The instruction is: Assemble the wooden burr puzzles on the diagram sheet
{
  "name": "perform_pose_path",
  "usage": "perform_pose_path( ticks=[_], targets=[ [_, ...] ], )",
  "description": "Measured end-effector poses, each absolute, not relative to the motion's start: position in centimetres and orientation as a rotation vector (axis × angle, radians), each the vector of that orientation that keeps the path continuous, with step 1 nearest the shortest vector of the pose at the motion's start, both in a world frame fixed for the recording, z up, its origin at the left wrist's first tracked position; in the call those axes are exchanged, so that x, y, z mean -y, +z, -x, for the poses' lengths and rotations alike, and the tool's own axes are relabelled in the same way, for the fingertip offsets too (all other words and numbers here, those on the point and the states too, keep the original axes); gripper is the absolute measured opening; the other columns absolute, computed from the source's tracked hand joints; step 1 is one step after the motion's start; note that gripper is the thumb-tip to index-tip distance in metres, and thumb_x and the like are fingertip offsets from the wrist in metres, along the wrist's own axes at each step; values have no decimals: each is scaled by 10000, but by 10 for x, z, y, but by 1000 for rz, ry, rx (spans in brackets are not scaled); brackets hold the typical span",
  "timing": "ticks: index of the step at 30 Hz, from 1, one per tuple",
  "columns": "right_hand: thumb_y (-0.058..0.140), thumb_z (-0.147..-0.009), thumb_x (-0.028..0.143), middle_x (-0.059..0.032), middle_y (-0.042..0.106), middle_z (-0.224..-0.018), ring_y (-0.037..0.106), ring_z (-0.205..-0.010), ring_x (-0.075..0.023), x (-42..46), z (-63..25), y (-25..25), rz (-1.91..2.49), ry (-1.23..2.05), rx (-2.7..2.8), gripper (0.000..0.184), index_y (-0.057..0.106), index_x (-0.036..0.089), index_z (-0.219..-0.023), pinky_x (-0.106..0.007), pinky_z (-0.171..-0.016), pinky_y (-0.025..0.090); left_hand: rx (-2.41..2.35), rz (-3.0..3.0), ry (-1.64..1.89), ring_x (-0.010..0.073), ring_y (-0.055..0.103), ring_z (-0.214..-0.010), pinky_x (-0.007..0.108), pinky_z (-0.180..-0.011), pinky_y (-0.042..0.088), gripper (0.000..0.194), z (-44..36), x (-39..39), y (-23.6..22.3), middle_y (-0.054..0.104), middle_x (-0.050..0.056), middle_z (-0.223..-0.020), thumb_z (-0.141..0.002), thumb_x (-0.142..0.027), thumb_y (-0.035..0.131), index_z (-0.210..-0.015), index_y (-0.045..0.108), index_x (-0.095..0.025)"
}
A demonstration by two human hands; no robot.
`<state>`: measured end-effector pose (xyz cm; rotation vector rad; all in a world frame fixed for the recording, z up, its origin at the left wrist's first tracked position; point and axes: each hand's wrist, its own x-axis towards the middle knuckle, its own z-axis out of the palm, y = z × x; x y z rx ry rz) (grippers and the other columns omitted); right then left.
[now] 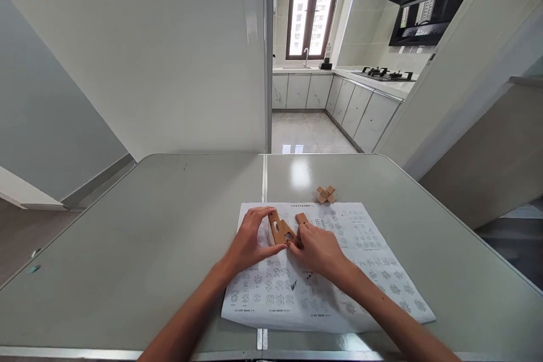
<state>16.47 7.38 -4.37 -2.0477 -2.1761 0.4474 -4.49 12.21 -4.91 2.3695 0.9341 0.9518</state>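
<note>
A slotted wooden puzzle piece [275, 224] stands tilted between the thumb and fingers of my left hand [251, 237]. Close against it is another notched wooden piece [287, 230], by the fingertips of my right hand [319, 244]. My right hand is closed, and the end of a wooden stick [301, 218] sticks out beyond its fingers. Whether these parts are joined is hidden by the hands. Under both hands lies a large paper sheet [382, 263] printed with rows of small puzzle diagrams.
A cross-shaped wooden puzzle [326, 194] sits just past the sheet's far edge. All this rests on a grey-green table [127, 249] with a metal seam [264, 178] down its middle. Beyond are a white wall panel [190, 56] and a kitchen with a gas stove [386, 73].
</note>
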Motion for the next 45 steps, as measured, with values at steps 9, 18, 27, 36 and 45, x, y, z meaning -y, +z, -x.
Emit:
perform_pose_path(
  ticks=[9,18,27,36,45],
  targets=[
    [408,-1059,397,-28,610,-825,583,-686,-184,-72,-180,-41,1682,735,1993,357,483,229,-753,-295,-587,336,-991,-2077,1040,309,578,-1315,520,-1112,476,747,44,-120,-46,604,92,-1431,-776,-413,877,-1421,513,-312],
    [590,-997,591,95,251,-647,140,-564,-98,-84,-190,-42,913,1873,1160,414,537,193,-895,-259,-518,125,-818,-1562,1094,348,494,-1440,530,-1160,409,685,46,-130,-45,570,124,-1517,-803,-493,843,-1401,571,-298],
    [673,-988,505,101,241,-617,132,-529,-72,-88,-200,-57,713,2099,994,369,578,167,-876,-229,-482,137,-636,-1309,993,408,452,-1459,533,-1193,324,817,45,-128,-46,543,162,-1554,-744,-542,889,-1453,582,-275],
    [649,-1009,470,105,242,-607,137,-516,-66,-84,-200,-53,646,2133,1016,357,572,155,-860,-223,-469,138,-550,-1226,896,425,347,-1529,532,-1222,288,835,48,-131,-43,519,160,-1576,-734,-593,876,-1454,607,-266],
    [652,-1004,468,113,230,-595,129,-511,-64,-84,-202,-56,633,2127,976,352,568,159,-858,-214,-460,139,-531,-1219,894,421,358,-1525,522,-1200,342,808,46,-133,-45,510,154,-1585,-740,-534,894,-1451,610,-275]
  ],
)
